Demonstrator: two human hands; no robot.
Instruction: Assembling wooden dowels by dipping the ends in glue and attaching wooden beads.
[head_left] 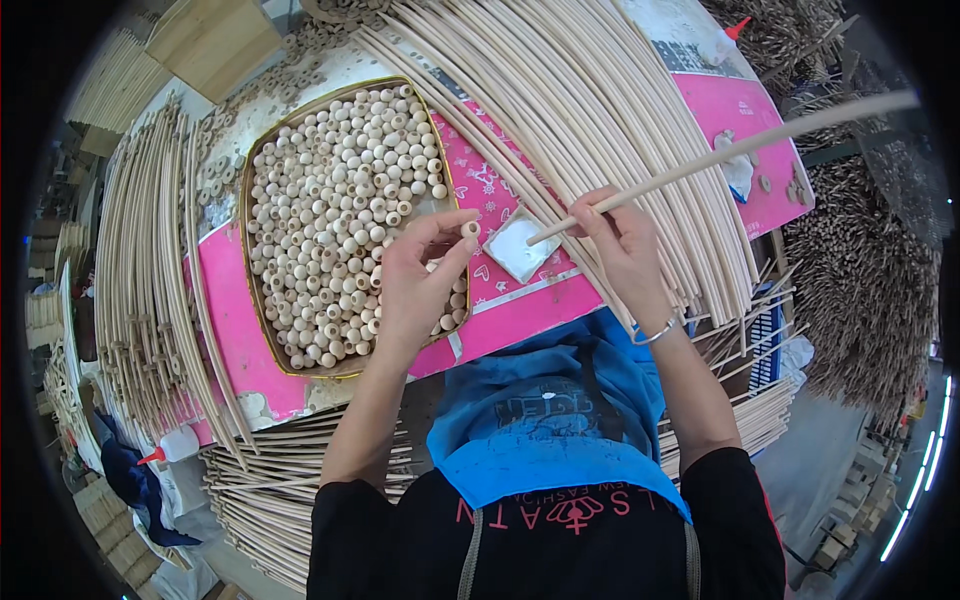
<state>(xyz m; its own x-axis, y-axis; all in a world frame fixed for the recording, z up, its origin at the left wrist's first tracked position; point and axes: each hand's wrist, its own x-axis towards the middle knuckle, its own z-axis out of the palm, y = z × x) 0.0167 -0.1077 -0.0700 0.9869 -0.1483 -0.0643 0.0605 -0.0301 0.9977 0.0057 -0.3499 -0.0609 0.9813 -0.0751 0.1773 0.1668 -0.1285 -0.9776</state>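
Observation:
Between the thumb and forefinger of my left hand (pixel 412 280) is a small round wooden bead (pixel 469 230), its hole showing. My right hand (pixel 622 245) is closed round a long, thin wooden rod (pixel 730 150), which slants up to the far right. The rod's near end is at a small square dish (pixel 513 258) of white stuff, perhaps glue; whether it touches the white is hard to tell. Under and left of my left hand stands a shallow tray (pixel 247 225) with a golden rim, full of loose wooden beads (pixel 340 190).
Many bare rods (pixel 590 100) lie across the pink-covered table (pixel 225 300) beyond my right hand. At the left, more rods (pixel 150 270) carry small pieces near their ends. Flat wooden rings (pixel 222 170) lie behind the tray. A red-tipped white bottle (pixel 725 42) lies at the far right.

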